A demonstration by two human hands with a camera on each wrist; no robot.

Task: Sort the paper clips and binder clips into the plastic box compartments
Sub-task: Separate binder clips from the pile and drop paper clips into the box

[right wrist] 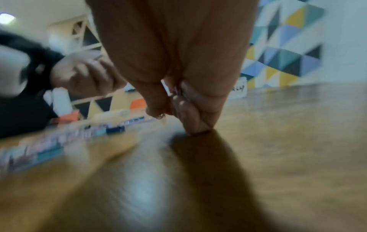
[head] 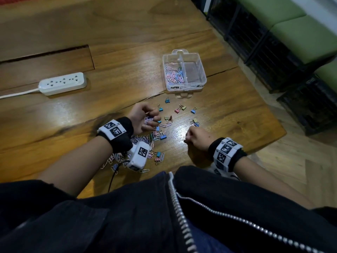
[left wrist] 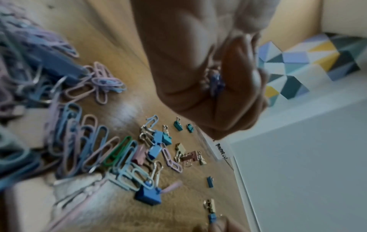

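My left hand [head: 151, 118] hovers over the clip pile, fingers curled round a bunch of pink and blue paper clips [left wrist: 215, 81]. My right hand [head: 189, 137] is a closed fist low on the table; a small metal wire loop [right wrist: 160, 116], seemingly a binder clip's handle, pokes out between its fingers [right wrist: 190, 119]. The clear plastic box [head: 202, 70] stands beyond both hands. Its left compartment holds several paper clips [head: 174, 73], and I see no clips in the right one. Loose paper clips [head: 144, 139] lie under my left wrist. Coloured binder clips [head: 182, 108] are scattered between hands and box.
A white power strip [head: 63, 83] with its cord lies at the left of the wooden table [head: 237, 110]. The table's right edge runs close to my right wrist. Black crates [head: 273, 57] and green cushions stand beyond it. More binder clips [left wrist: 148, 195] lie by the pile.
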